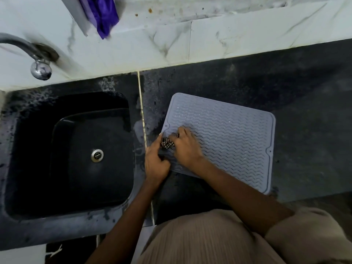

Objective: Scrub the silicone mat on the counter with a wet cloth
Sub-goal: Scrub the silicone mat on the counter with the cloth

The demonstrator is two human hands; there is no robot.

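Sleeve: a beige ribbed sleeve (308,231) and lap fill the 6 o'clock edge, nearest the camera; both bare forearms reach up from it.
Right hand: the right hand (185,146) lies knuckles-up on the mat's 9 o'clock side, fingers curled over the cloth and bearing on it.
Left hand: the left hand (155,162) sits at the mat's 8 o'clock corner; its fingers are curled, and the fingertips reach the cloth. Whether this grip pinches the cloth or the mat's edge I cannot tell.
Cloth: a small dark checked cloth (167,143), bunched into a wad between the two hands, touching the mat.
Mat: the grey mat (228,136) with wavy ridges lies flat and slightly skewed on the dark tabletop (304,88), just beside the sink.
Handling, mat: likely light, soft and floppy; on a wet tabletop it would probably slide under a scrub stroke, so it is best pinned at the raised border near a corner.
Handling, cloth: limp, probably soaked; best held as a wad under the palm so it follows the ridges.
Surroundings: black sink (72,149) at 9 o'clock, tap (38,61) at 10 o'clock, purple rag (104,14) at 11 o'clock.
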